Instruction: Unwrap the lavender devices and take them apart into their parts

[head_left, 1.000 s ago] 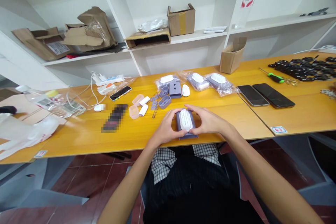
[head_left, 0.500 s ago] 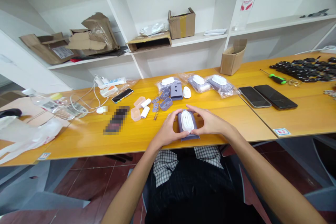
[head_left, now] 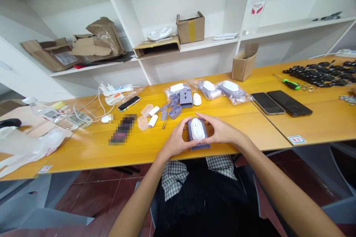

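Head view tilted slightly upward since the earlier frames: the cardboard box (head_left: 190, 27) on the shelf (head_left: 207, 40), the front edge of the table (head_left: 83, 152), and the left hand (head_left: 175, 141), right hand (head_left: 219, 131) and lilac case (head_left: 203, 133) between them all lie lower in frame

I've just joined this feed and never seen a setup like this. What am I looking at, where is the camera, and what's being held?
There is no machine here. One camera worn on a person's head looks forward and down, so the bare arms are the person's own. The left hand and right hand cup a white oblong part sitting in a grey-lilac holder. The orange table also carries bagged white parts, loose springs and two smartphones.
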The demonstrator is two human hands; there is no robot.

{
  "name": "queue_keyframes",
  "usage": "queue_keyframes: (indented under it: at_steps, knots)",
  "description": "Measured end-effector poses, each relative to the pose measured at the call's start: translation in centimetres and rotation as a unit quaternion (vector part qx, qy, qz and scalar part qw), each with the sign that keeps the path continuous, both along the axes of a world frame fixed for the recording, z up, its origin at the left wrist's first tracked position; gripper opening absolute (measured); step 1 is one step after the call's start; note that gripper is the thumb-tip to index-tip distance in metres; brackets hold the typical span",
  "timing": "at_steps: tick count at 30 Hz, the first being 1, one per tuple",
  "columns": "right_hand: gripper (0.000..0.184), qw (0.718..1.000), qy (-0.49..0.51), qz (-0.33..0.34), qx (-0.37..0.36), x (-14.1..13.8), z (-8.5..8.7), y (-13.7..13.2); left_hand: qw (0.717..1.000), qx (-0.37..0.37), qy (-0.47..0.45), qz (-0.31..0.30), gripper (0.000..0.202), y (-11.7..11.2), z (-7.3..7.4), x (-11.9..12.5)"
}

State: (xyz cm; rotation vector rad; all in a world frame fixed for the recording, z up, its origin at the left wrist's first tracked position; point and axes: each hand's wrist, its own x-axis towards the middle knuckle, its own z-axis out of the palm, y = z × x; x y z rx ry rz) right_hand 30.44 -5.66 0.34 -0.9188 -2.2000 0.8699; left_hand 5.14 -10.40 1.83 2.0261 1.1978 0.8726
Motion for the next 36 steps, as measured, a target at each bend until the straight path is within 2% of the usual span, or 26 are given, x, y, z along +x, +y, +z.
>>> queue_keyframes:
  at_steps: [5,10,14,20,36]
  knots:
    - [0.114,1.000,0.024,0.001,-0.016,0.0,-0.8,0.6,1.000,-0.008,0.010,0.004,0.091,-0.1,0.3,0.1]
    - [0.115,0.999,0.026,0.009,-0.030,-0.1,-1.3,0.9,1.000,0.003,0.031,0.002,0.090,-0.2,-0.2,0.1]
    - [0.116,0.999,0.022,0.017,-0.026,0.0,-1.1,0.9,0.999,0.016,0.037,0.001,0.090,-0.2,-0.5,0.0]
    - [0.120,0.998,0.022,0.047,-0.044,0.2,-0.5,0.9,0.999,0.023,0.046,0.001,0.087,-0.3,0.0,0.2]
    - [0.118,0.998,0.005,0.041,-0.037,0.2,-0.3,0.9,0.999,0.007,0.043,-0.001,0.089,0.0,-0.3,0.0]
